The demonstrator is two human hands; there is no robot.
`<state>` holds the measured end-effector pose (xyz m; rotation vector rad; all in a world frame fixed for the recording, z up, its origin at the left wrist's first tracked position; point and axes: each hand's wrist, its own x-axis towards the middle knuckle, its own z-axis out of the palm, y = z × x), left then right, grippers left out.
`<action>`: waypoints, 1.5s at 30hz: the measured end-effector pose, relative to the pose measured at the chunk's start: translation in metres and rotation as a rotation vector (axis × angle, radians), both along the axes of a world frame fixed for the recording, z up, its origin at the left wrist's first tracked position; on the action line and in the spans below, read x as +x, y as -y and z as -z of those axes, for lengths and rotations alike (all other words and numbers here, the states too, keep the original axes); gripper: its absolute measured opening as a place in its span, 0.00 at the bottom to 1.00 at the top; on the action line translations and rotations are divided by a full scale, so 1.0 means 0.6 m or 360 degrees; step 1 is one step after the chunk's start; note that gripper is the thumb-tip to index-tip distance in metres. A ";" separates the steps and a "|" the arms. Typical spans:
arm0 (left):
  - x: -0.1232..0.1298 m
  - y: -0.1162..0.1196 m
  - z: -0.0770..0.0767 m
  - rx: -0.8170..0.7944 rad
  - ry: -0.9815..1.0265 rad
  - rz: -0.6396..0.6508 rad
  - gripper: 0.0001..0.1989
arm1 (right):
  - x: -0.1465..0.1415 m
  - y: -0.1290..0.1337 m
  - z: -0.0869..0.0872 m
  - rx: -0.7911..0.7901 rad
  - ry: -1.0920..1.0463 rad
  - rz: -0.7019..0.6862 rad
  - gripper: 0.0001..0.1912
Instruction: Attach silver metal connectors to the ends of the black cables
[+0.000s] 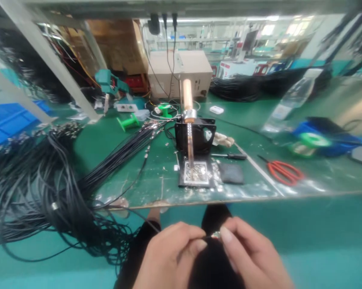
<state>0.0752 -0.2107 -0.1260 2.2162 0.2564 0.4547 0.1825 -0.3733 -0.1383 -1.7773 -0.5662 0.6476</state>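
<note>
Above my lap, my left hand (174, 253) pinches a thin black cable (148, 221) close to its end. My right hand (251, 253) holds the small end piece (216, 235) between thumb and forefinger; specks of red, green and silver show there, too small to make out. Behind the hands, a soldering iron (187, 96) with a wooden handle stands tip down over a small white-rimmed tray (185, 176) of metal bits. A black fan (180, 138) is right behind that tray.
Bundled black cables (69, 188) hang over the table's left edge. Red-handled scissors (285, 172), a screwdriver (235, 156), a dark pad (232, 173), green spools (129, 122) and a plastic bottle (292, 100) lie or stand on the green table (150, 184). A beige box (199, 68) is behind.
</note>
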 end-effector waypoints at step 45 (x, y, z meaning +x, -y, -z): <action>-0.011 0.014 0.016 -0.0755 -0.0346 -0.0047 0.15 | -0.007 -0.020 -0.003 0.0069 0.0189 -0.0086 0.20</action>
